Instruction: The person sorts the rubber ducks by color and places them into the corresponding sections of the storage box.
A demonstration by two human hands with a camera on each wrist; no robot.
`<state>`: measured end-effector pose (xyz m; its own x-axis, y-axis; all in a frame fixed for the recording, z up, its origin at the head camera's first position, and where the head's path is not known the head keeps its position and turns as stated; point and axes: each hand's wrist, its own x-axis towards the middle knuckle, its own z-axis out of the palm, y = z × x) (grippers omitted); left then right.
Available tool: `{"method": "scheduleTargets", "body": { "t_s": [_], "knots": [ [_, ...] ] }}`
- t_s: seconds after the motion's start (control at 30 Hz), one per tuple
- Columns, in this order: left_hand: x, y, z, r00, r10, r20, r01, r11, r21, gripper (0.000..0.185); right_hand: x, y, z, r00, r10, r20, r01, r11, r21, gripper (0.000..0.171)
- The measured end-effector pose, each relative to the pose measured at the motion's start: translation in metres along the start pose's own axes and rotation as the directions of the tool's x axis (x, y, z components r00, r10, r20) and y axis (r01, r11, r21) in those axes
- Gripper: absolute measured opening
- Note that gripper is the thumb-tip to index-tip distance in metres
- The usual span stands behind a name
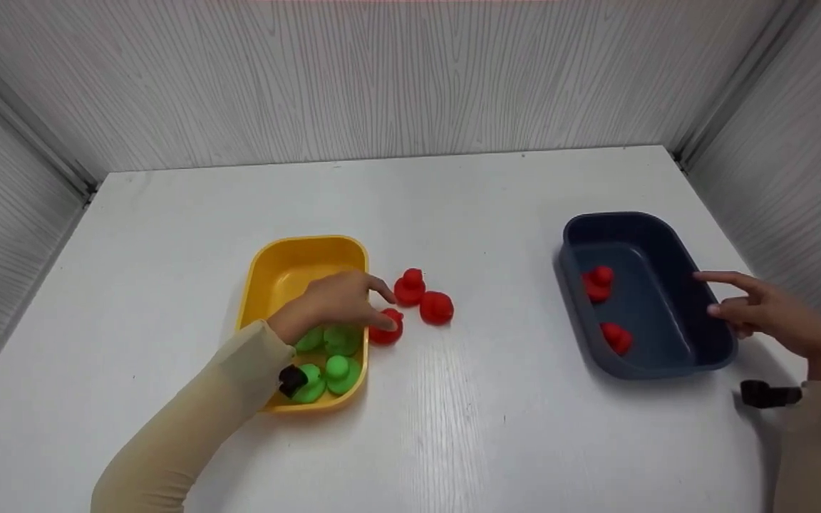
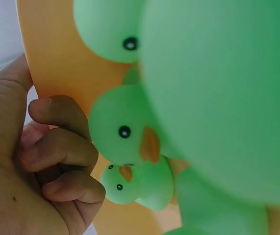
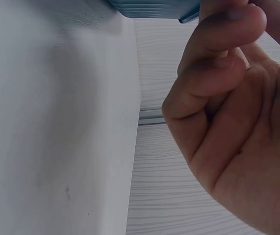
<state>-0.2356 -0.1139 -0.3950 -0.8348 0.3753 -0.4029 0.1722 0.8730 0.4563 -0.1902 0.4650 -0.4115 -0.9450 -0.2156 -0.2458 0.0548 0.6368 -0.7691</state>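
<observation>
The left hand (image 1: 336, 303) reaches over the yellow tub (image 1: 279, 267), fingertips pinching a red duck (image 1: 386, 329) lying just beyond the rim; two more red ducks (image 1: 423, 298) sit just past it; the right hand (image 1: 763, 308) rests loose and empty on the blue tub (image 1: 638, 224). The shallow pinch could slip, dropping the duck among the green ducks (image 1: 332, 356) under the wrist.

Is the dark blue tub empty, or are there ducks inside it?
Not empty. The head view shows two red ducks inside the dark blue tub, both near its left wall.
</observation>
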Motion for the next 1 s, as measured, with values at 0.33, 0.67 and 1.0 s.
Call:
{"method": "scheduleTargets", "body": {
  "t_s": [0.33, 0.67, 1.0],
  "knots": [
    [0.001, 0.004, -0.002, 0.999, -0.014, 0.03, 0.013, 0.999, 0.03, 0.029, 0.001, 0.0, 0.0, 1.0, 0.002, -0.001, -0.002, 1.0, -0.001, 0.044],
    [-0.001, 0.005, -0.002, 0.999, -0.028, 0.029, 0.028, 1.0, 0.005, 0.028, 0.0, 0.0, 0.0, 1.0, -0.03, 0.003, 0.03, 0.999, 0.024, 0.043],
    [-0.005, 0.007, -0.011, 1.0, 0.012, 0.005, -0.012, 0.999, -0.034, 0.031, 0.0, 0.0, 0.001, 1.0, -0.027, 0.001, 0.027, 0.999, 0.026, 0.043]
  ]
}}
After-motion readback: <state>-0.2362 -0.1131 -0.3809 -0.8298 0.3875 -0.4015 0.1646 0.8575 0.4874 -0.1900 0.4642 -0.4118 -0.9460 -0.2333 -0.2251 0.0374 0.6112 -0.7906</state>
